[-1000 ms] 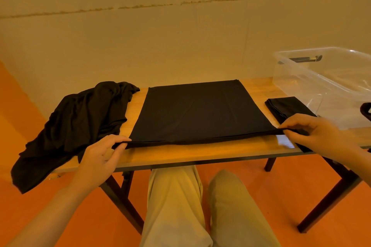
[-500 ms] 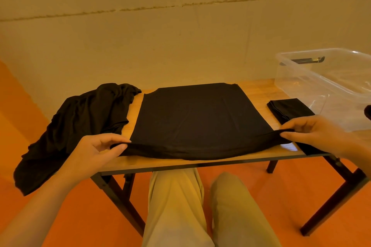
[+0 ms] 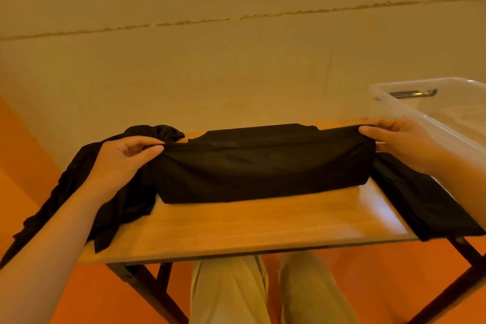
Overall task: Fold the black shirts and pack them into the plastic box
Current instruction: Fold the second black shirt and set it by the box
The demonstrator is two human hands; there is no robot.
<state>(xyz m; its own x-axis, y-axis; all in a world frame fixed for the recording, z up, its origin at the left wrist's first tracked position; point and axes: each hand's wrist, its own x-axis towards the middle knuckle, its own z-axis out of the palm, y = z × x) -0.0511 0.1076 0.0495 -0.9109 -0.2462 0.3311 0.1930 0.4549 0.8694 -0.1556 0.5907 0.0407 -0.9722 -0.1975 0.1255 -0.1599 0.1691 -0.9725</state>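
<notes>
A black shirt (image 3: 263,168) lies across the middle of the wooden table (image 3: 263,226), its near hem lifted and carried toward the far edge. My left hand (image 3: 123,158) pinches the left corner of that hem. My right hand (image 3: 397,142) pinches the right corner, level with the left. A folded black shirt (image 3: 426,202) lies at the table's right end beside the clear plastic box (image 3: 431,113). A heap of loose black shirts (image 3: 105,192) hangs over the table's left end.
The plastic box stands at the far right with a dark clip (image 3: 413,93) on its rim. A pale wall rises right behind the table. My legs in beige trousers (image 3: 263,292) are under the near edge, above an orange floor.
Both hands have lifted the shirt's near hem and carried it away from me, over the shirt toward its collar end. The near half of the table now shows bare wood.
</notes>
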